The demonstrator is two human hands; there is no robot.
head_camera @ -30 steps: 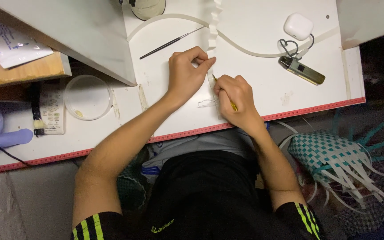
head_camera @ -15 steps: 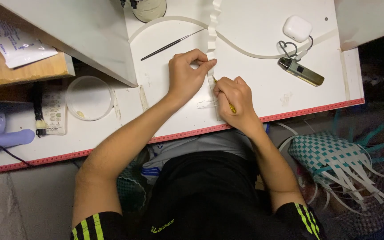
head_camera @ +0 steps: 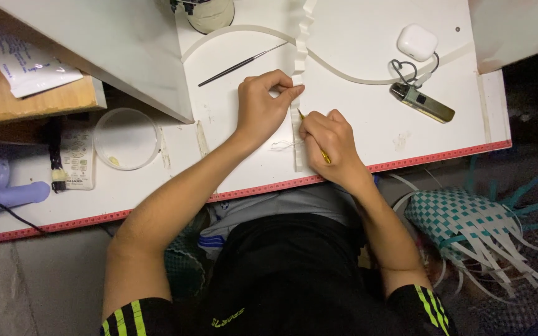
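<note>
A narrow white folded paper strip (head_camera: pixel 298 140) lies on the white table (head_camera: pixel 368 118), running away from me into a zigzag pleated part (head_camera: pixel 302 28). My left hand (head_camera: pixel 264 106) pinches the strip from the left, thumb and forefinger closed on it. My right hand (head_camera: pixel 331 140) sits just right of the strip and grips a thin yellow tool (head_camera: pixel 324 155), its tip touching the strip near my left fingers. A loose white thread (head_camera: pixel 283 145) lies between the two hands.
A thin dark needle tool (head_camera: pixel 241 64) lies behind my left hand. A long curved white strip (head_camera: pixel 350 74), a white earbud case (head_camera: pixel 417 42) and an olive pen-shaped device (head_camera: pixel 422 102) are at right. A clear round dish (head_camera: pixel 126 138), remote (head_camera: pixel 78 158), woven basket (head_camera: pixel 468 218).
Both hands stay in nearly the same place on the strip; only small finger shifts show.
</note>
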